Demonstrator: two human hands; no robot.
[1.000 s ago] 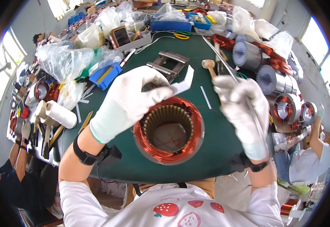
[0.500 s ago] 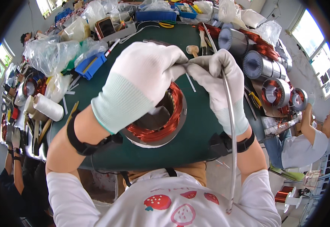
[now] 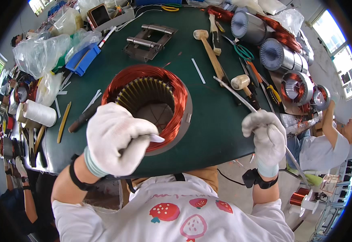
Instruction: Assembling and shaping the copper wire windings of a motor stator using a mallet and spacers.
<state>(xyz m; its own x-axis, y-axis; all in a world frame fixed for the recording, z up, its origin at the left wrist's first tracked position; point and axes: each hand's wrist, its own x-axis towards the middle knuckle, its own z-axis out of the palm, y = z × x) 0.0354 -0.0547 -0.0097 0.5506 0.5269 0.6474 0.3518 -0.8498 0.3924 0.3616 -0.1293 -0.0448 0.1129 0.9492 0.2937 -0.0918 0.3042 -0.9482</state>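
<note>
A motor stator (image 3: 182,101) with a thick ring of copper windings (image 3: 121,76) stands on the green bench, with yellowish strips lining its slots. At its near left rim, my left hand (image 3: 117,139), in a white glove, is closed on a small white strip (image 3: 156,138), whose tip sticks out over the windings. Off to the right, my gloved right hand (image 3: 266,135) is wrapped round a long thin metal rod (image 3: 236,94). The rod slants, its thin end up and left over the bench and its other end beyond my wrist.
Beyond the stator lies a metal frame with two rollers (image 3: 149,40). Mallets (image 3: 208,50), green-handled scissors (image 3: 242,51) and pliers (image 3: 272,97) lie at right, near several stators (image 3: 283,58). A blue tray (image 3: 83,60) and thread spool (image 3: 40,114) are at left. Co-workers sit on both sides.
My hands have come apart and down from above the stator, left hand to its near rim, right hand to the right with the rod. The white strip now shows in my left hand.
</note>
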